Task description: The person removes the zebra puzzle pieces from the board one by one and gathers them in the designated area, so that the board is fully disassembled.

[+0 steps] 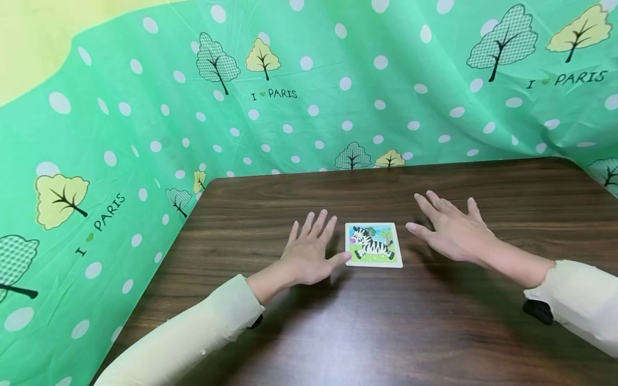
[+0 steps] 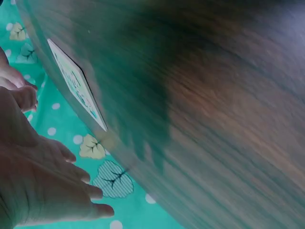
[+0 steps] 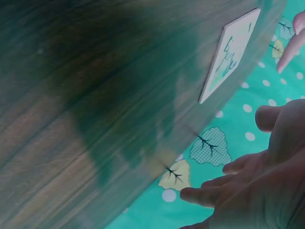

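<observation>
A square zebra picture puzzle [image 1: 374, 245] with a white border lies flat on the dark wooden table. My left hand [image 1: 311, 256] hovers just left of it, fingers spread, its thumb tip overlapping the puzzle's left edge in the head view. To the right, my right hand [image 1: 454, 229] is held above the table with its fingers extended and apart from the puzzle. Neither hand holds anything. Both wrist views show the puzzle [image 2: 78, 86] lying beyond a hand's shadow, with the left palm [image 2: 38, 176] and the right palm [image 3: 271, 176] raised off the tabletop.
The brown wood-grain table [image 1: 381, 332] has rounded far corners. A green cloth [image 1: 309, 107] with white dots and printed trees hangs behind it and along the left side. Light sleeves cover both forearms, with a dark object at each wrist.
</observation>
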Demonstrator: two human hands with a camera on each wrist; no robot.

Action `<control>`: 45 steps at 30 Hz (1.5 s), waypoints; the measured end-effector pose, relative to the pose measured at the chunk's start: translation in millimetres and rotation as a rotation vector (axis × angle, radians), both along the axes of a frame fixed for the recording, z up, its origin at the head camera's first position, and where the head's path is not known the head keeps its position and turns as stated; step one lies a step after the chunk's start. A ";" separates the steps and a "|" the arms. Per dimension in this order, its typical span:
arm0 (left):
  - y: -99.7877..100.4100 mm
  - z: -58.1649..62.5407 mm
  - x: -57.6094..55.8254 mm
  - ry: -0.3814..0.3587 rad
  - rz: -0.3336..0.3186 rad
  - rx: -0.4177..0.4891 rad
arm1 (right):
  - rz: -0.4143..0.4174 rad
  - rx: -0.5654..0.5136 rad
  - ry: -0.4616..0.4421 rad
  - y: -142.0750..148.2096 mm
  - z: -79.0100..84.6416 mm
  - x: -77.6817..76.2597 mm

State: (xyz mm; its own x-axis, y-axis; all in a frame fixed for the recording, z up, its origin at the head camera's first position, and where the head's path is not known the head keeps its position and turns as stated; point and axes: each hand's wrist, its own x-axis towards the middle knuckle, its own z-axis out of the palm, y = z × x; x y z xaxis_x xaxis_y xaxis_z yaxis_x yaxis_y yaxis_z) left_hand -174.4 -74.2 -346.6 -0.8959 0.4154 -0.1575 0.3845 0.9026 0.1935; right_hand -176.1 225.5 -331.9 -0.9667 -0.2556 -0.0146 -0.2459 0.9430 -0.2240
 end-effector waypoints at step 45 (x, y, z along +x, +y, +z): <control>52.9 -14.9 9.3 -0.070 -0.462 -0.102 | 0.429 -0.299 -0.061 -70.7 -20.7 -70.4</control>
